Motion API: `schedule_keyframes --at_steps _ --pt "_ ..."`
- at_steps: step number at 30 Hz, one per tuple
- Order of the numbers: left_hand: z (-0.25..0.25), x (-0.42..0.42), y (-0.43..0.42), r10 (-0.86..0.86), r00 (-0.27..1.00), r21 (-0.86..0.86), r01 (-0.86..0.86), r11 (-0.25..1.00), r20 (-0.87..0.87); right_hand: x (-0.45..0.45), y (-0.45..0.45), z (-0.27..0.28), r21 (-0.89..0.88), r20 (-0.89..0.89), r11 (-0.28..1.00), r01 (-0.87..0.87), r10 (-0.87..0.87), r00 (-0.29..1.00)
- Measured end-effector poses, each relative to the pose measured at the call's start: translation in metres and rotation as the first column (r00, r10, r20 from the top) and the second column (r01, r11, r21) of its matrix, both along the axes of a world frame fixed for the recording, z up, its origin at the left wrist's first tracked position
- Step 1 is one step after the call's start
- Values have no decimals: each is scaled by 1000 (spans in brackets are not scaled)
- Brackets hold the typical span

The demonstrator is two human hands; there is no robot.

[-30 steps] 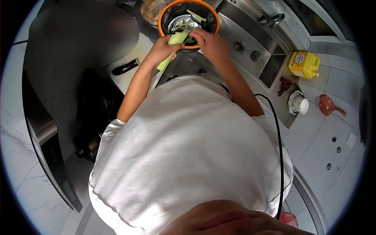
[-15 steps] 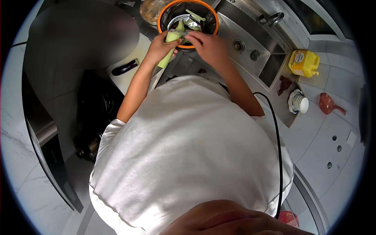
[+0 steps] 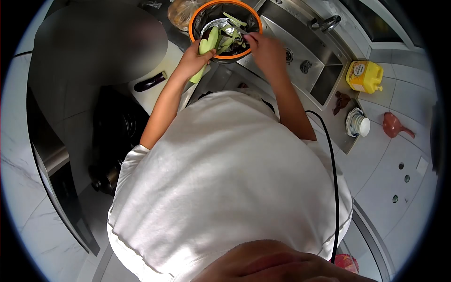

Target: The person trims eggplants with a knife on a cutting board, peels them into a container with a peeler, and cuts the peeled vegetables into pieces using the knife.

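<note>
My left hand [image 3: 196, 60] is wrapped round a mostly peeled, pale green eggplant [image 3: 209, 43], held slanted over the near left rim of a bin. In my right hand [image 3: 268, 49], closed at the bin's right rim, is a thin metallic tool that looks like a peeler [image 3: 238, 29]; its far end points left over the bin, and its shape is partly blurred. The bin [image 3: 258, 23] has an orange rim and a dark liner. Green and dark peelings [image 3: 230, 42] lie inside it. A dark purple eggplant piece [image 3: 150, 82] rests on a white cutting board [image 3: 145, 96] to the left.
A steel sink [image 3: 300, 37] with a faucet [image 3: 329, 21] lies right of the bin. Beyond it stand a yellow jug [image 3: 364, 76] and stacked bowls [image 3: 357, 123]. A clear bag [image 3: 182, 14] sits behind the bin. A black cable [image 3: 332, 174] runs down my right side.
My right hand has moved right, away from the eggplant, carrying the tool to the bin's right rim. My left hand and the eggplant have barely moved.
</note>
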State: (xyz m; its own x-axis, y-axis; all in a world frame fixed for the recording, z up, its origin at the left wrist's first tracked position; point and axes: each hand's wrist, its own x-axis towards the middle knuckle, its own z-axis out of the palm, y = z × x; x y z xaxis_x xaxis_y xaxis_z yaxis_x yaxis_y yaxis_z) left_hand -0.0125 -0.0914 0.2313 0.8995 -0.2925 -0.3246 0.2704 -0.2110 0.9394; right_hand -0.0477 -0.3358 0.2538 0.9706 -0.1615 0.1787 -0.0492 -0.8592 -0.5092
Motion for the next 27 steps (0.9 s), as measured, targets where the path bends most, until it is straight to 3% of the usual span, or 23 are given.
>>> schedule_keyframes --at_steps 2,4,8,10,14,18,20,21,23,25,27 --pt "-6 5 2 -120 993 135 120 984 -6 -5 18 11 65 18 997 -42 41 999" --pt "-9 4 0 -121 993 99 119 988 12 -8 33 10 131 194 960 -246 218 956" --pt "-10 4 3 -150 988 92 147 985 26 2 30 -11 99 162 972 -212 194 968" --pt "0 -2 1 -131 991 52 131 990 6 16 16 -21 -73 -17 997 9 -10 1000" --pt "20 -8 -2 -96 993 51 100 994 -70 18 -6 -28 -69 9 997 39 -39 999" --pt "14 -4 -2 -10 997 150 -1 989 71 -1 2 -2 -52 18 999 14 -13 1000" --pt "17 -2 -2 -25 994 142 10 990 104 -11 23 18 217 131 961 -173 147 980" --pt "18 -2 -3 -28 994 144 13 990 102 -11 32 14 220 129 961 -170 144 981" --pt "20 -2 -5 -42 992 240 13 971 118 -14 45 0 116 344 948 -297 243 907" --pt "11 -1 -3 -50 989 257 12 966 141 -16 44 -5 57 267 958 -283 258 929" --pt "6 -2 -1 -54 985 273 7 962 164 -4 34 -23 60 166 988 -142 130 978"
